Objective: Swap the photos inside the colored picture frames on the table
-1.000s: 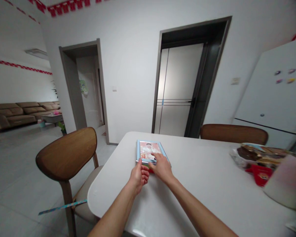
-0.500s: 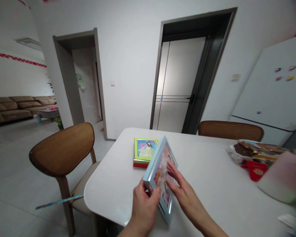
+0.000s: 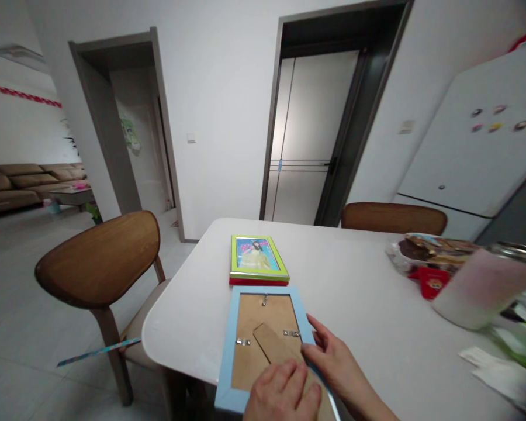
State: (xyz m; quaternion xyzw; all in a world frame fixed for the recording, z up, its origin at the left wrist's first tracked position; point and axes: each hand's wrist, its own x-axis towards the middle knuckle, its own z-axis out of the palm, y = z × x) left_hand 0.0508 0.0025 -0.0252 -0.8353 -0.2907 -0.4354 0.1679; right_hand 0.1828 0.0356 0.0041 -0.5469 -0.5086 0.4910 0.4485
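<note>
A light blue picture frame (image 3: 229, 345) lies back side up near the table's front edge, its brown backing board and metal clips showing. My left hand (image 3: 283, 393) rests on the lower part of the backing, fingers bent and close together; whether they pinch anything is hidden. At the frame's right edge, my right hand (image 3: 335, 359) grips the blue border between thumb and fingers. Just beyond it sits a green picture frame (image 3: 280, 266) with a picture of a figure in a yellow dress, stacked on a red one (image 3: 258, 282).
On the white table (image 3: 355, 280), a pink-white jar (image 3: 473, 286), a red item (image 3: 433, 282), packaged food (image 3: 438, 251) and white tissue (image 3: 495, 371) stand or lie at the right. Wooden chairs (image 3: 105, 257) are at the left and far side.
The blue frame has turned from tilted, picture visible, to lying with its back up. My left hand has moved from its edge onto the backing; my right hand has moved to its right edge.
</note>
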